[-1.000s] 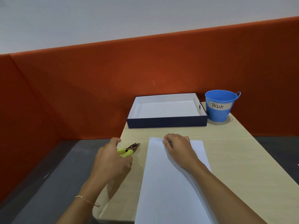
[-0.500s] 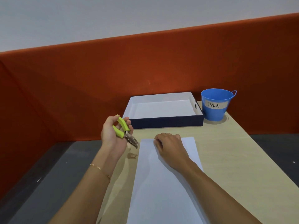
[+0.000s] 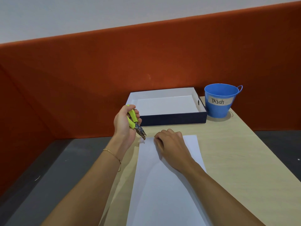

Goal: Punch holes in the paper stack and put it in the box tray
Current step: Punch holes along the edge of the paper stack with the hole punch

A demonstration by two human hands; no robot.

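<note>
One word to read out here: "Trash", handwritten in black on a pale strip of tape across the blue bucket [image 3: 219,101], which stands at the far right of the table, just beside the box tray.

Largest first: an orange fabric partition [image 3: 146,62] walls off the back and left, matte and felt-like, under a plain pale wall. In front of it, the light wooden table [image 3: 241,160], smooth with a faint grain. Down its middle lies the paper stack [image 3: 162,193], white, flat, long edge running away from the camera, its far end short of the tray.

The box tray [image 3: 172,119] sits at the far edge against the partition: shallow, rectangular, dark navy outside, white inside, with a small dark cutout in its right wall.

Now the hands. The right hand [image 3: 171,144] is laid palm-down on the far end of the paper, fingers curled at the top edge, pressing it to the table; whether it pinches any sheets, I cannot tell. The left hand [image 3: 124,123] is raised, wrist cocked, fingers wrapped tight around the lime-green handles of the hole punch [image 3: 136,123], whose metal nose points down at the paper's far left corner, right at its edge. A thin gold bracelet [image 3: 113,154] circles the left wrist.
</note>
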